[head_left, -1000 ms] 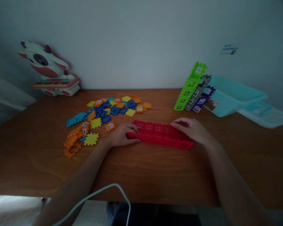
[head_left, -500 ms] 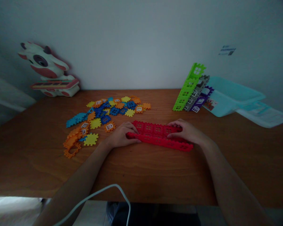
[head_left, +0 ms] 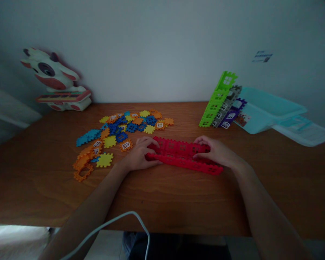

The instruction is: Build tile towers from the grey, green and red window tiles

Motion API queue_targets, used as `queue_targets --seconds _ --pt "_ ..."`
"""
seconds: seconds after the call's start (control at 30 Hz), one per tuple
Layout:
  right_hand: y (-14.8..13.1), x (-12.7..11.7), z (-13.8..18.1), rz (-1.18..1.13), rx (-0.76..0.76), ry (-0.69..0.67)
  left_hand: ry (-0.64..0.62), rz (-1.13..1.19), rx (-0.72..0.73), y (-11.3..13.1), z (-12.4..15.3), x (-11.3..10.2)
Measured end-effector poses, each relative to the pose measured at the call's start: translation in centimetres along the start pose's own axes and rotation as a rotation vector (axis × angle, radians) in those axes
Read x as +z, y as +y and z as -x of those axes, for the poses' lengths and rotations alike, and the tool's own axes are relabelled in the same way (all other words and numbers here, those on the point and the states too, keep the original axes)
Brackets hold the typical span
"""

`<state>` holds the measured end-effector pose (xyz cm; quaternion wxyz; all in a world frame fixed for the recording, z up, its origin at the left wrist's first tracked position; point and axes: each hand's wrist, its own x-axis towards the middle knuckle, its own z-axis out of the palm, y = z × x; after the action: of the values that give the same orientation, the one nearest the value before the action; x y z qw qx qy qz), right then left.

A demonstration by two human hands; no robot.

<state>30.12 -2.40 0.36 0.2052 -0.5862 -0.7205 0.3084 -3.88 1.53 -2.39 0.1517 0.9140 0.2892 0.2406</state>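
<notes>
A long red piece (head_left: 182, 155) built of toothed plastic tiles with window cut-outs lies across the middle of the wooden table (head_left: 162, 195). My left hand (head_left: 139, 156) grips its left end, fingers curled over the back strip. My right hand (head_left: 218, 153) holds the right part, fingers wrapped over the top edge. The back strip of tiles is tilted up from the table.
A scatter of loose blue, yellow and orange tiles (head_left: 119, 133) lies left of my hands. A green, grey and purple tile tower (head_left: 222, 103) leans against a light blue plastic box (head_left: 265, 110) at the right. A cow toy (head_left: 55, 81) stands by the wall. A white cable (head_left: 116, 224) hangs at the front edge.
My right hand has slid left and closed over the red piece's top edge. The back strip of red tiles has lifted a little. My left fingers have curled further over the left end.
</notes>
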Motion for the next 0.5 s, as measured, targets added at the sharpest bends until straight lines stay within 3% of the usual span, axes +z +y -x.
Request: queue_targets --seconds 0.13,0.23,0.37,0.5 --pt "-0.1 0.0 0.1 0.009 -0.009 0.014 0.045 0.008 -0.019 0.0 0.2 -0.1" --pt "-0.1 0.1 0.1 0.011 -0.010 0.021 0.082 0.203 -0.078 -0.5 0.2 -0.2" --pt "-0.2 0.0 0.2 0.025 -0.002 0.014 0.220 0.564 -0.261 -1.6 0.1 0.3" --pt "-0.6 -0.2 0.2 0.115 -0.054 -0.017 0.216 0.516 -0.457 -2.3 -0.2 0.7"
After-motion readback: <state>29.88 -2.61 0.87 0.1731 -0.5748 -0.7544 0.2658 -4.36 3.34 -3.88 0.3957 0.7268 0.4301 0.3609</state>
